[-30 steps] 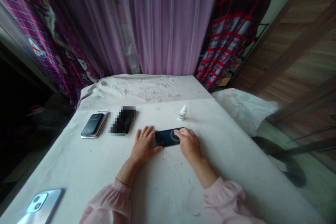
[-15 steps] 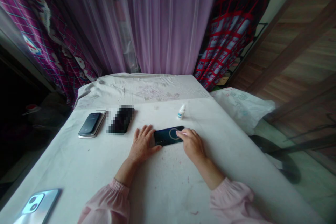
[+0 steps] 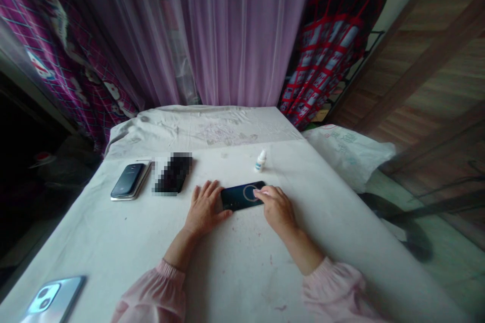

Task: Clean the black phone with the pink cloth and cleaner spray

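A dark smartphone [image 3: 238, 199] lies flat on the white-covered table, with a pale ring near its right end. My left hand [image 3: 203, 208] rests at its left end, fingers stretched out and spread; the thumb touches the near edge and the index finger is by the far corner. Over the right end, my right hand [image 3: 278, 208] is closed in a pinch, its fingertips on the ring. Whatever sits between those fingertips, if anything, is too small to make out. Just beyond the phone stands a small white bottle [image 3: 260, 161].
On the left lie a black phone on a pale one [image 3: 128, 180] and a pixelated dark object [image 3: 174, 174]. A silvery phone [image 3: 56, 300] is at the near left corner of the table [image 3: 125, 257]. A white plastic bag [image 3: 352, 154] hangs by the right edge, before purple curtains [image 3: 242, 35].
The view has shifted very slightly. Both hands and the phone keep almost the same positions, the right fingertips still on the ring.
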The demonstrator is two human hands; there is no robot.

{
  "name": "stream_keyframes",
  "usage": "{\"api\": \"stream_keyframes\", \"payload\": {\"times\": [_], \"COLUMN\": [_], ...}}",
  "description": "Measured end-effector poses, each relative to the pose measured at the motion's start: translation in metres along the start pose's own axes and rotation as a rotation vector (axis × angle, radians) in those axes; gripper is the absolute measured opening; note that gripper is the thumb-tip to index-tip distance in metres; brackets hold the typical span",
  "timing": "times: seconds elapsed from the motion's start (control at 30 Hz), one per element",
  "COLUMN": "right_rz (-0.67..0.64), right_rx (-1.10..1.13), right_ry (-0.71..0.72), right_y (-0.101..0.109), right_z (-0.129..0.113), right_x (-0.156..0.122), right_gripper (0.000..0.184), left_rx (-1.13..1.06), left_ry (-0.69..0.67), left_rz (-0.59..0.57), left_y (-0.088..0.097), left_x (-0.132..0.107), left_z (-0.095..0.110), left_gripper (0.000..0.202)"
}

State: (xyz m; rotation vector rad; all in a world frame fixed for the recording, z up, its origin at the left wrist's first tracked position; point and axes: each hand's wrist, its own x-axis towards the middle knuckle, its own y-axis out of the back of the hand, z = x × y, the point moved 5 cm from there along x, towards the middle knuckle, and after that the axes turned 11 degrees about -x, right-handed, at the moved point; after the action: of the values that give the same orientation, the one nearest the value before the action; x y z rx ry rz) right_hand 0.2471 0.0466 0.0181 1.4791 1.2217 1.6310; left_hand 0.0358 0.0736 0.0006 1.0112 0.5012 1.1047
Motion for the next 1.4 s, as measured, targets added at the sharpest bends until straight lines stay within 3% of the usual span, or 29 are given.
{"api": "stream_keyframes", "payload": {"times": [0.2, 0.33, 0.43, 0.67, 0.77, 0.87, 0.97, 1.07, 1.27, 1.4], "right_rz": [-0.013, 0.016, 0.031, 0.124, 0.131, 0.080, 0.032, 0.048, 0.109, 0.117], "right_rx": [-0.028, 0.043, 0.086, 0.328, 0.532, 0.891, 1.171, 1.205, 1.110, 1.180], "right_ry": [-0.046, 0.049, 0.050, -0.245, -0.330, -0.477, -0.656, -0.712, -0.647, -0.709], "right_y": [-0.007, -0.004, 0.000, 0.006, -0.004, -0.025, -0.044, -0.052, -0.052, -0.050], "right_z": [-0.015, -0.024, -0.009, 0.042, 0.043, 0.041, 0.038, 0.037, 0.034, 0.035], "right_x": [0.021, 0.006, -0.008, 0.001, 0.015, 0.023, 0.021, 0.017, 0.012, 0.011], "right_gripper": [0.032, 0.032, 0.037, 0.040, 0.037, 0.033, 0.042, 0.045, 0.041, 0.046], "left_rx": [0.000, -0.007, -0.013, -0.020, -0.021, -0.013, -0.001, 0.007, -0.018, -0.070], "left_ry": [-0.003, -0.007, -0.011, -0.022, -0.025, -0.033, -0.032, -0.033, -0.036, -0.055], "left_rz": [0.003, 0.014, 0.016, -0.011, -0.013, -0.005, -0.015, -0.020, -0.006, 0.008], "left_y": [-0.002, -0.002, -0.001, -0.001, 0.000, 0.001, 0.001, 0.001, 0.002, 0.005], "left_x": [0.000, -0.001, -0.001, 0.000, -0.001, -0.001, -0.002, -0.002, -0.003, -0.007], "left_z": [-0.001, -0.002, -0.002, -0.002, -0.002, -0.001, 0.000, 0.000, 0.002, 0.006], "left_gripper": [0.065, 0.066, 0.065, 0.065, 0.066, 0.068, 0.071, 0.071, 0.070, 0.071]}}
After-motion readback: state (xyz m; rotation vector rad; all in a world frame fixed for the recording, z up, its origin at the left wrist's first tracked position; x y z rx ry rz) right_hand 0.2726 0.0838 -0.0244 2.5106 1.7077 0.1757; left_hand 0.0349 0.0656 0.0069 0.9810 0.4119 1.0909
